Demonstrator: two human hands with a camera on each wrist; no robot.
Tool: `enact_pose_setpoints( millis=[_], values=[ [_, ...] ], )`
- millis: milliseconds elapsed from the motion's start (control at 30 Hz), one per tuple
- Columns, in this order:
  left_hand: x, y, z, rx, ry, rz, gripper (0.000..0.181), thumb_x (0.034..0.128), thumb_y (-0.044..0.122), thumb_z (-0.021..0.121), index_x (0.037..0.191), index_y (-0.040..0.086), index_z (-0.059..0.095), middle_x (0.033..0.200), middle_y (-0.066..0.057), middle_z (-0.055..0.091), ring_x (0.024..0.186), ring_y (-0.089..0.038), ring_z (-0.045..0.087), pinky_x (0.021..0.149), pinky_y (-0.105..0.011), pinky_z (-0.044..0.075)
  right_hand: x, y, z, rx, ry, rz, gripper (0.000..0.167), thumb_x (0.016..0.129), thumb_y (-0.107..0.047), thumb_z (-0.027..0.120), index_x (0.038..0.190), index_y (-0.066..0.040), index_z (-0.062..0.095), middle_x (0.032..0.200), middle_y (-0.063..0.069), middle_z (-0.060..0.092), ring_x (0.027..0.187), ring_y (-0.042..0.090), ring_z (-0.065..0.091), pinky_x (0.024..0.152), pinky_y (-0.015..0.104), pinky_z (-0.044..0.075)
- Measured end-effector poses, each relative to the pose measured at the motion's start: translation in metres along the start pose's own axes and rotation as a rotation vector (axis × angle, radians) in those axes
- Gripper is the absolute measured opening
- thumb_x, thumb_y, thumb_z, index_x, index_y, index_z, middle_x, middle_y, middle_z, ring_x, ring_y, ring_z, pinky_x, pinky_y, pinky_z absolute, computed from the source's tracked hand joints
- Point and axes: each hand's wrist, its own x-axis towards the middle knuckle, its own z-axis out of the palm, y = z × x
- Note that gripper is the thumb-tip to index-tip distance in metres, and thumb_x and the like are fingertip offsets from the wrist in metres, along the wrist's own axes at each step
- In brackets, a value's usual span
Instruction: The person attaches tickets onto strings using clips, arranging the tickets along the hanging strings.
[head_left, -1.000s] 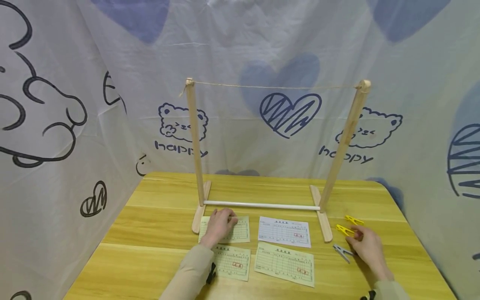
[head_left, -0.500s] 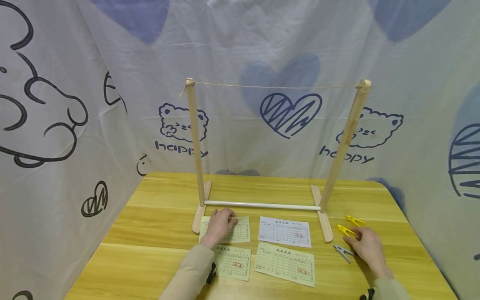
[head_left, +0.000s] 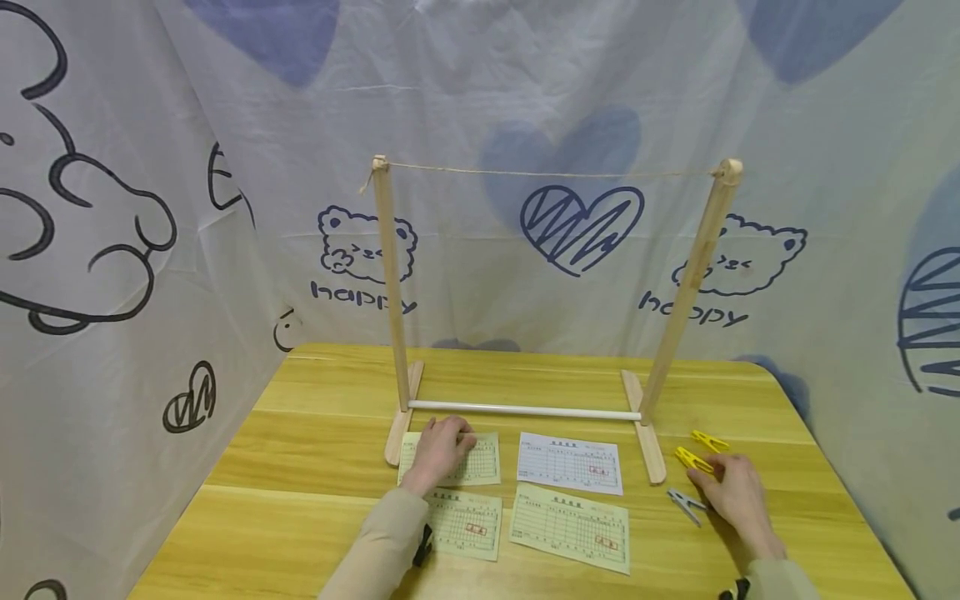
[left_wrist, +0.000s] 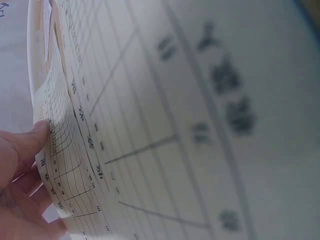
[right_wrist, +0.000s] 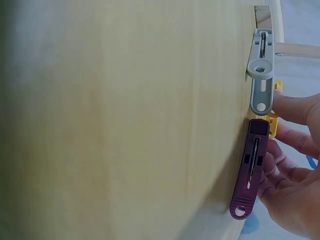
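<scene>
Beside the right hand (head_left: 737, 497), only its wrist view shows a purple clip (right_wrist: 250, 170).

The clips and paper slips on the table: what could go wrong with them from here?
First, the right hand pinches the nearer yellow clip right beside the gray clip and the purple clip, so lifting it might knock those aside. Second, the left hand touches the far left paper slip, which appears bowed in the left wrist view; pressing harder could crease it.
</scene>
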Motion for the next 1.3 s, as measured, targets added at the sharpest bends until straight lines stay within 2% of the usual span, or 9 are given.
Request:
enact_pose_setpoints(
  millis=[200,500,600,700,767,867,1000,1133,1300],
  values=[
    [0.000,0.001,0.000,0.003,-0.005,-0.006,0.009,0.0935,0.014,0.071,0.096,0.005,0.071,0.096,-0.011,0.074,0.096,-0.032,0.070,0.115,-0.064,0.036,-0.003,0.000,0.000,0.034,0.028,0.014,0.043,0.090,-0.022,0.071,0.114,0.014,0.065,0.104,0.034,0.066,0.095,0.045,0.063,0.080,0.055,0.050],
    [0.002,0.002,0.001,-0.067,-0.018,-0.039,0.009,0.0956,0.013,0.068,0.096,0.005,0.072,0.090,-0.008,0.075,0.091,-0.028,0.070,0.116,-0.060,0.037,-0.007,-0.008,0.000,0.141,0.107,0.088,0.042,0.097,-0.023,0.065,0.122,0.011,0.063,0.100,0.028,0.069,0.084,0.033,0.066,0.064,0.029,0.048],
    [0.003,0.002,0.001,-0.079,-0.023,-0.061,0.010,0.0964,0.014,0.067,0.096,0.006,0.073,0.090,-0.007,0.074,0.084,-0.022,0.067,0.098,-0.050,0.052,-0.009,-0.012,0.001,0.190,0.188,0.078,0.040,0.098,-0.022,0.066,0.124,0.009,0.064,0.103,0.028,0.068,0.079,0.017,0.061,0.063,0.023,0.045],
    [0.004,0.003,-0.002,-0.095,-0.009,-0.068,0.011,0.0977,0.016,0.066,0.097,0.007,0.072,0.091,-0.006,0.072,0.081,-0.016,0.061,0.075,-0.035,0.054,-0.010,-0.017,0.000,0.260,0.261,0.069,0.036,0.098,-0.021,0.066,0.123,0.005,0.066,0.108,0.027,0.067,0.078,-0.006,0.050,0.064,0.015,0.042],
    [0.005,0.004,-0.004,-0.110,0.016,-0.045,0.011,0.0976,0.016,0.066,0.097,0.007,0.072,0.090,-0.007,0.071,0.078,-0.015,0.059,0.070,-0.033,0.053,-0.010,-0.021,-0.002,0.316,0.290,0.074,0.035,0.099,-0.022,0.065,0.123,0.003,0.067,0.112,0.027,0.066,0.078,-0.016,0.042,0.065,0.009,0.040],
    [0.006,0.006,-0.008,-0.127,0.078,0.019,0.011,0.0963,0.014,0.067,0.096,0.005,0.072,0.091,-0.009,0.073,0.080,-0.020,0.065,0.092,-0.042,0.057,-0.010,-0.027,-0.004,0.401,0.311,0.093,0.036,0.099,-0.023,0.064,0.124,0.002,0.067,0.116,0.025,0.065,0.078,-0.023,0.038,0.067,0.002,0.037],
    [0.007,0.006,-0.011,-0.155,0.146,0.073,0.013,0.0959,0.015,0.067,0.099,0.003,0.072,0.096,-0.011,0.076,0.096,-0.029,0.072,0.120,-0.052,0.036,-0.011,-0.034,-0.007,0.493,0.331,0.139,0.037,0.099,-0.024,0.064,0.125,0.001,0.068,0.109,0.007,0.065,0.079,-0.023,0.042,0.070,-0.001,0.037],
    [0.007,0.007,-0.015,-0.193,0.224,0.093,0.014,0.0967,0.016,0.066,0.102,0.004,0.072,0.098,-0.011,0.076,0.101,-0.030,0.070,0.120,-0.051,0.036,-0.011,-0.040,-0.009,0.575,0.339,0.186,0.041,0.100,-0.029,0.063,0.127,0.001,0.067,0.097,-0.027,0.052,0.081,-0.021,0.046,0.071,-0.001,0.040],
    [0.008,0.008,-0.021,-0.223,0.348,0.139,0.010,0.0954,0.011,0.067,0.100,0.003,0.072,0.096,-0.011,0.075,0.093,-0.027,0.070,0.100,-0.048,0.054,-0.010,-0.049,-0.011,0.670,0.345,0.198,0.044,0.100,-0.031,0.063,0.131,0.000,0.064,0.095,-0.032,0.049,0.084,-0.016,0.051,0.071,0.000,0.043]
  ],
)
